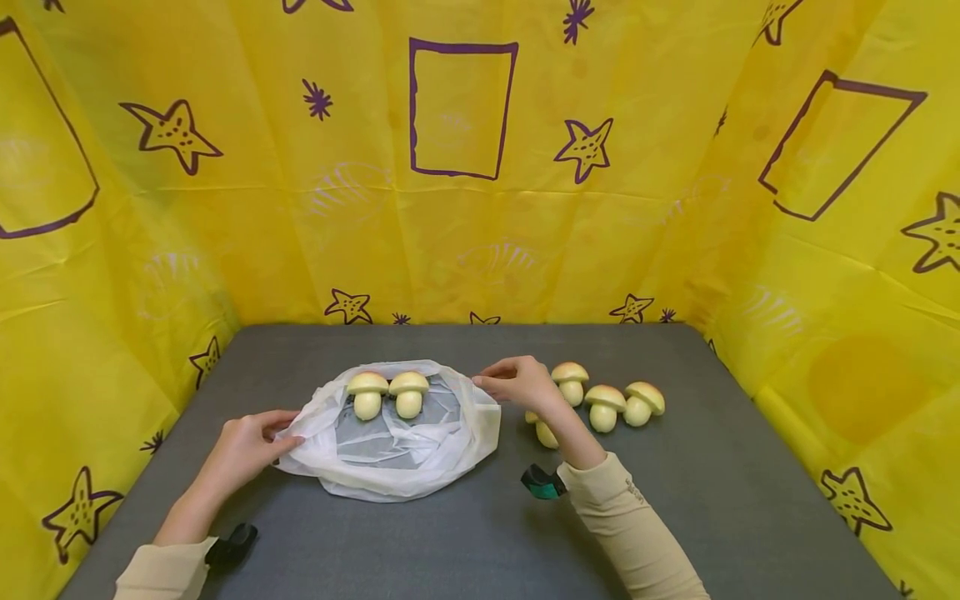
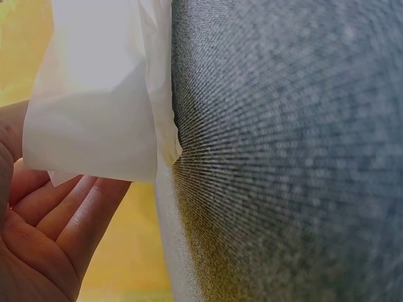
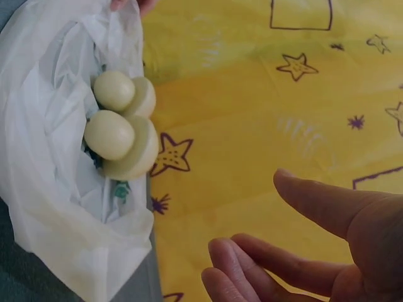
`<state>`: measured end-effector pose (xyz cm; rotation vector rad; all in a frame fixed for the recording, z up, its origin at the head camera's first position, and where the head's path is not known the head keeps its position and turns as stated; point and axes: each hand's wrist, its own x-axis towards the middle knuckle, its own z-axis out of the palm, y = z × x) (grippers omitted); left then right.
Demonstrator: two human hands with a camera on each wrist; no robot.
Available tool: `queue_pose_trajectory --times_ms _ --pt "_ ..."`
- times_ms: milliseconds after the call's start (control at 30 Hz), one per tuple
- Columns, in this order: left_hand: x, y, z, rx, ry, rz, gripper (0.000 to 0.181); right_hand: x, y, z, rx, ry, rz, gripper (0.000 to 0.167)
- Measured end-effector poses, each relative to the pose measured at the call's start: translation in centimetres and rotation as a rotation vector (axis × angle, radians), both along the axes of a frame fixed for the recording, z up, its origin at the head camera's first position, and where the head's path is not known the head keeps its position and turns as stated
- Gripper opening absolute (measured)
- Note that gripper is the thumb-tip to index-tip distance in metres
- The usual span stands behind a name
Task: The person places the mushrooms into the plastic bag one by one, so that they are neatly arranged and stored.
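Note:
A white translucent plastic bag (image 1: 390, 487) lies on the table with its mouth spread wide. Two toy mushrooms (image 1: 367, 404) with cream stems and reddish-yellow caps rest side by side in the bag. My left hand (image 1: 247, 450) pinches the bag's left rim; in the left wrist view the plastic covers part of the fingers. Beside the bag's right rim is my right hand (image 1: 521, 383). In the right wrist view its thumb and fingers stand apart, holding nothing. Several more mushrooms (image 1: 604, 408) sit right of this hand, some partly hidden behind the wrist.
The dark grey table (image 1: 420, 550) has yellow cloth walls (image 1: 465, 225) with purple star drawings at its back and sides. Dark wrist devices (image 1: 234, 546) are worn on both arms, close to the tabletop.

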<state>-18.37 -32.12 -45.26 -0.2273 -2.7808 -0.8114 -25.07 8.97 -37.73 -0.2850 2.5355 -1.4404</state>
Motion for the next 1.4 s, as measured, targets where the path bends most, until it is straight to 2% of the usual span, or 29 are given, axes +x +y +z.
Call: queue_pose_trajectory --times_ms 167,467,800,1000,1167,1400 --pt "-0.2 -0.1 -0.1 -0.007 -0.015 0.006 0.038 0.2 1.2 0.0 -0.041 -0.014 -0.016 0.033" --pt "-0.3 -0.2 -0.1 -0.018 -0.039 0.012 0.038 0.9 3.2 -0.1 -0.016 -0.014 -0.051 0.039" --pt "-0.3 -0.1 -0.1 -0.014 -0.058 0.016 0.040 1.4 5.8 -0.3 0.019 0.049 -0.075 0.037" --pt "-0.3 -0.1 -0.1 -0.009 -0.073 0.015 0.040 1.7 7.3 -0.7 -0.003 0.048 -0.093 0.038" --pt "-0.2 0.0 0.0 -0.013 -0.079 0.018 0.039 1.9 8.5 -1.2 0.064 0.049 -0.134 0.040" --pt "-0.1 0.0 0.1 -0.022 -0.080 0.019 0.040 2.1 9.6 -1.9 0.073 0.020 -0.168 0.045"
